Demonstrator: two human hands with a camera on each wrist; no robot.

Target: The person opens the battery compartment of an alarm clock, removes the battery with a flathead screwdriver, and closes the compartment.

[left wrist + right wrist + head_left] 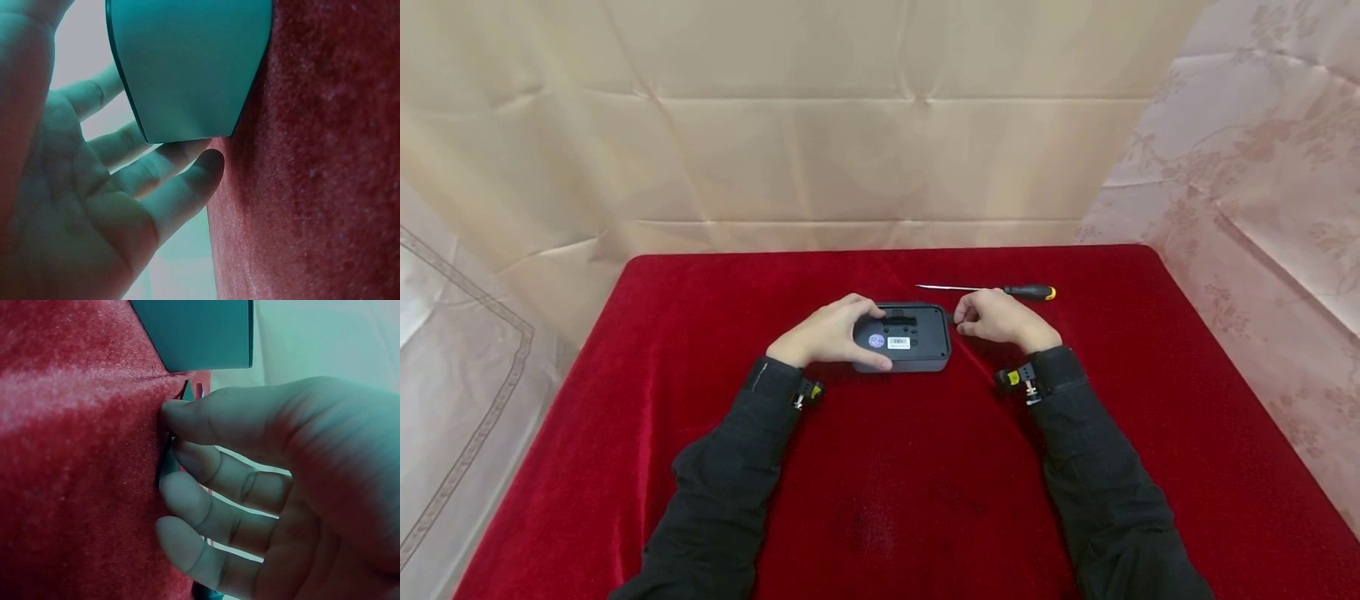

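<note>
I saw a dark grey box (904,337), rounded at the corners and lying flat near the middle of the table (1187,433), which was covered in red velvety cloth. Its upturned face carried a round sticker, a white barcode label and a recessed slot along the far edge; whether anything sat inside it I could not tell. My left hand (827,335) cupped the box's left end, fingers curled over the far corner and thumb along the near edge, so that grip clasped the box. In the left wrist view the fingers (187,181) lay under the box's smooth edge against the cloth. My right hand (996,320) rested just beside the box's right end, its fingers bent together, fingertips (178,415) pressing the cloth; something small and dark showed at the tips, but whether that grip pinched it was hidden from me. Beyond that hand lay a screwdriver (992,290) with a thin metal shaft and a black-and-yellow handle, partly cut off by the knuckles.
</note>
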